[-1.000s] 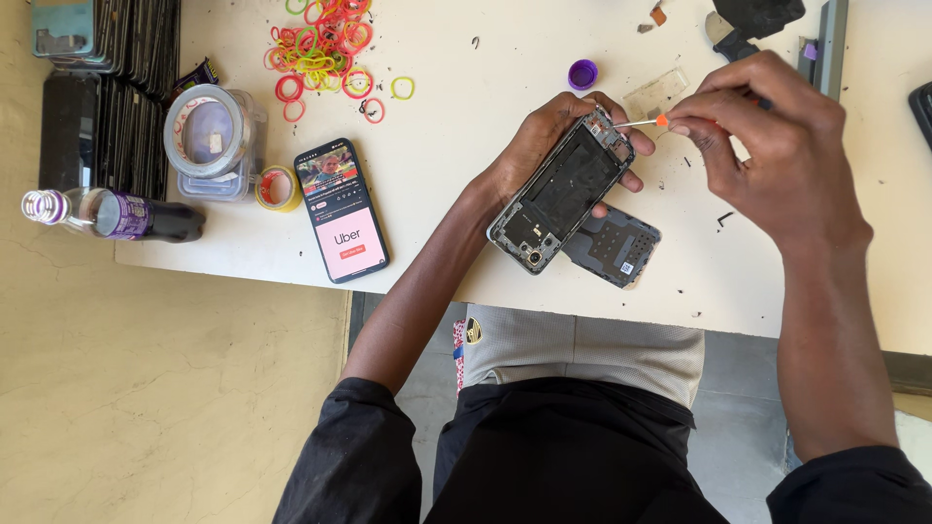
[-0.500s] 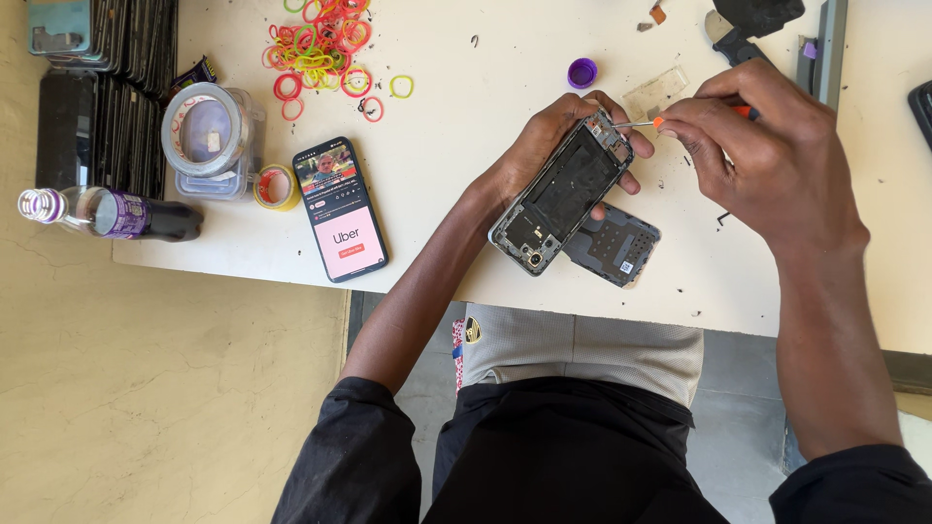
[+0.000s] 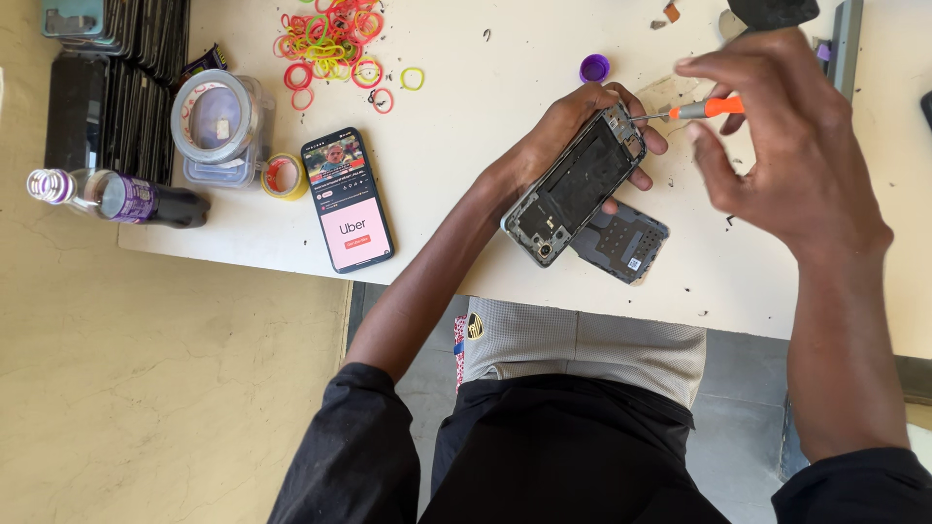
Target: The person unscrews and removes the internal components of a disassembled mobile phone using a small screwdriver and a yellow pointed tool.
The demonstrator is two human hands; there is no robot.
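the left hand (image 3: 573, 131) grips the opened phone (image 3: 575, 184) over the white table (image 3: 485, 213), long axis slanting away to the right. the right hand (image 3: 777, 146) pinches an orange-handled screwdriver (image 3: 684, 111), tip at the phone's far end.

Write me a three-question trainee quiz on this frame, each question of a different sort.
1. True or false: the left hand grips the opened phone clear of the table.
2. What does the right hand hold? A. tweezers B. orange-handled screwdriver C. roll of tape
3. Fill in: the detached inner cover plate lies on the table partly under the ____.

Key
1. True; the phone is tilted in the fingers.
2. B; its tip meets the phone's top edge.
3. opened phone
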